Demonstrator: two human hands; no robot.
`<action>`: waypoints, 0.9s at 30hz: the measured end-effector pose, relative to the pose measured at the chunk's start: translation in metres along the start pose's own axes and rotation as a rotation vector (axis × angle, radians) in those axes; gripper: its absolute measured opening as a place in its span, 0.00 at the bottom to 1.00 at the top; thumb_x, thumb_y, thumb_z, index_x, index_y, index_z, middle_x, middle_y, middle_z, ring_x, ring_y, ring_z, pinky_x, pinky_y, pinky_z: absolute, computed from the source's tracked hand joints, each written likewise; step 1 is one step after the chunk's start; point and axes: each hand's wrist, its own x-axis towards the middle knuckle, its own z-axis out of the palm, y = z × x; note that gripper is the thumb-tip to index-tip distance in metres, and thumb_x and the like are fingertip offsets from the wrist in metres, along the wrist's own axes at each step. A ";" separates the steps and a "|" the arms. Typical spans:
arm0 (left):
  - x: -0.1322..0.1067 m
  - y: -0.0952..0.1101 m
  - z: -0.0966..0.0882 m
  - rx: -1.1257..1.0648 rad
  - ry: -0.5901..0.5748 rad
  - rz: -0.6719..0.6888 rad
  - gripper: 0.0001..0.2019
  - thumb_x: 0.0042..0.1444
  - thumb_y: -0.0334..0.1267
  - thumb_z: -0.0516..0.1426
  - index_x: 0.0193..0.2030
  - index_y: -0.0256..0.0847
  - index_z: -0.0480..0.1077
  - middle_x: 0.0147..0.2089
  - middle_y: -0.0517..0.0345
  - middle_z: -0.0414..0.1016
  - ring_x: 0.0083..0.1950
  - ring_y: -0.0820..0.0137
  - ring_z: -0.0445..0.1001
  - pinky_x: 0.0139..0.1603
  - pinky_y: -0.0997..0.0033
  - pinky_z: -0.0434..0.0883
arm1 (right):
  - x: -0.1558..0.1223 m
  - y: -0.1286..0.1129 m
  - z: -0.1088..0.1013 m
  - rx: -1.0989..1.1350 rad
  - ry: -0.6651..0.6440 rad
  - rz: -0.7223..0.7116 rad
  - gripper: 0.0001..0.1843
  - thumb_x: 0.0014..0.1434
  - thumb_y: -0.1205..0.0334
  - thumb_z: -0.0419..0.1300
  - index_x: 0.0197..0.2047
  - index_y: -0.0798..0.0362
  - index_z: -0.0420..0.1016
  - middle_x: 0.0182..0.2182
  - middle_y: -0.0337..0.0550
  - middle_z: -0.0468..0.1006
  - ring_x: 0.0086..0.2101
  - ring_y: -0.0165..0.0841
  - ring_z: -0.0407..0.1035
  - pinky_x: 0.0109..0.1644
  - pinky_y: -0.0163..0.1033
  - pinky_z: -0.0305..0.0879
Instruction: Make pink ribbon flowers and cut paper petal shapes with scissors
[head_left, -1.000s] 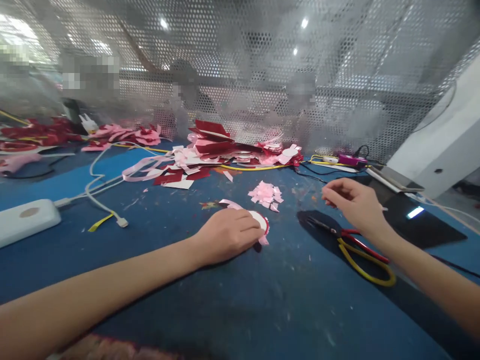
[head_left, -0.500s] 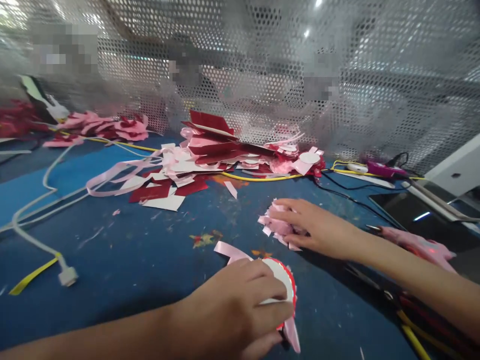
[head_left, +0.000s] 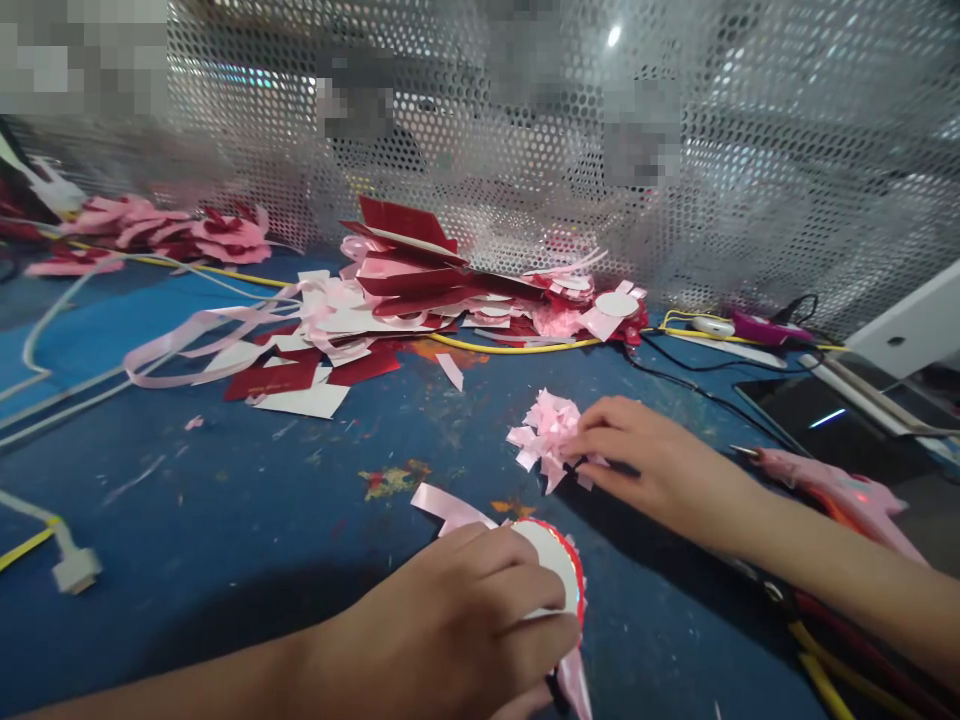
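Observation:
A round rosette with a white paper disc [head_left: 551, 560], a shiny red rim and pink ribbon tails [head_left: 442, 503] is gripped by my left hand [head_left: 480, 620], low in the middle of the head view. My fingers are wrapped over the disc and cover part of it. Farther up and to the right, my right hand [head_left: 649, 465] has its fingertips closed at the right edge of a small heap of cut pink ribbon scraps [head_left: 551, 430]. Its fingertips pinch at the scraps; exactly which pieces they hold is partly hidden.
Red and white paper with ribbon [head_left: 412, 280] is piled along the perforated metal screen [head_left: 480, 150]. A pink glue gun [head_left: 832, 480] and a dark tablet [head_left: 817, 410] lie at right. White cable [head_left: 75, 560] and pink-red paper flowers [head_left: 172, 230] are at left.
My right hand has drawn back to the right, uncovering more of the ribbon heap. My left hand keeps hold of the rosette. The view has turned slightly to the right.

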 end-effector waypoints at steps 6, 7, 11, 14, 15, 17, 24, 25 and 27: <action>0.000 0.010 0.003 0.144 0.015 -0.012 0.05 0.56 0.38 0.57 0.39 0.42 0.70 0.34 0.61 0.74 0.35 0.70 0.69 0.35 0.69 0.66 | 0.001 -0.015 0.019 -0.076 -0.032 -0.026 0.12 0.64 0.66 0.50 0.42 0.53 0.75 0.37 0.48 0.74 0.39 0.36 0.68 0.43 0.43 0.65; 0.000 0.011 0.004 0.169 0.033 0.000 0.05 0.57 0.37 0.56 0.39 0.42 0.70 0.34 0.59 0.74 0.35 0.70 0.70 0.35 0.68 0.67 | 0.002 -0.015 0.018 -0.043 -0.019 -0.022 0.11 0.63 0.66 0.51 0.41 0.53 0.75 0.38 0.48 0.75 0.40 0.36 0.68 0.44 0.43 0.65; 0.002 0.007 0.007 0.229 0.184 0.000 0.08 0.60 0.33 0.51 0.42 0.39 0.70 0.39 0.52 0.76 0.44 0.67 0.72 0.44 0.66 0.69 | -0.001 -0.021 0.004 0.295 0.047 0.147 0.08 0.62 0.63 0.53 0.39 0.51 0.74 0.35 0.42 0.77 0.35 0.31 0.71 0.40 0.38 0.68; 0.002 0.001 0.006 0.142 0.310 -0.018 0.13 0.64 0.33 0.45 0.43 0.37 0.70 0.43 0.52 0.77 0.47 0.68 0.73 0.48 0.66 0.69 | -0.010 -0.029 -0.008 0.657 0.100 0.406 0.08 0.59 0.58 0.56 0.37 0.52 0.72 0.27 0.39 0.77 0.27 0.29 0.71 0.28 0.33 0.68; 0.001 -0.001 0.004 0.093 0.324 -0.020 0.13 0.64 0.33 0.45 0.44 0.37 0.70 0.44 0.52 0.77 0.48 0.69 0.73 0.49 0.67 0.69 | -0.014 -0.032 -0.012 0.767 0.123 0.475 0.08 0.58 0.57 0.57 0.37 0.52 0.71 0.26 0.39 0.76 0.25 0.29 0.71 0.26 0.32 0.68; 0.001 -0.005 0.001 -0.014 0.384 -0.080 0.13 0.63 0.32 0.46 0.46 0.38 0.71 0.46 0.54 0.78 0.48 0.71 0.74 0.50 0.72 0.69 | -0.022 -0.037 -0.018 0.946 0.183 0.575 0.10 0.55 0.56 0.60 0.38 0.53 0.70 0.25 0.39 0.76 0.23 0.28 0.71 0.23 0.31 0.67; 0.021 0.002 0.004 -0.727 0.796 -0.744 0.13 0.56 0.45 0.55 0.35 0.37 0.75 0.30 0.57 0.75 0.27 0.73 0.69 0.27 0.75 0.66 | -0.055 -0.052 -0.028 1.203 0.387 0.696 0.11 0.48 0.58 0.65 0.32 0.54 0.71 0.24 0.40 0.77 0.21 0.26 0.70 0.22 0.29 0.68; 0.026 0.006 0.007 -0.883 0.841 -0.751 0.13 0.54 0.45 0.57 0.35 0.36 0.75 0.29 0.57 0.75 0.27 0.73 0.68 0.27 0.75 0.65 | -0.061 -0.054 -0.029 1.221 0.399 0.698 0.10 0.48 0.58 0.66 0.31 0.55 0.72 0.26 0.42 0.78 0.22 0.27 0.71 0.24 0.30 0.70; 0.036 0.016 0.012 -1.145 0.896 -0.742 0.13 0.51 0.44 0.59 0.35 0.34 0.74 0.29 0.56 0.74 0.27 0.75 0.67 0.28 0.75 0.66 | -0.071 -0.057 -0.030 1.252 0.417 0.694 0.10 0.47 0.60 0.66 0.33 0.55 0.74 0.28 0.43 0.79 0.27 0.30 0.74 0.29 0.33 0.74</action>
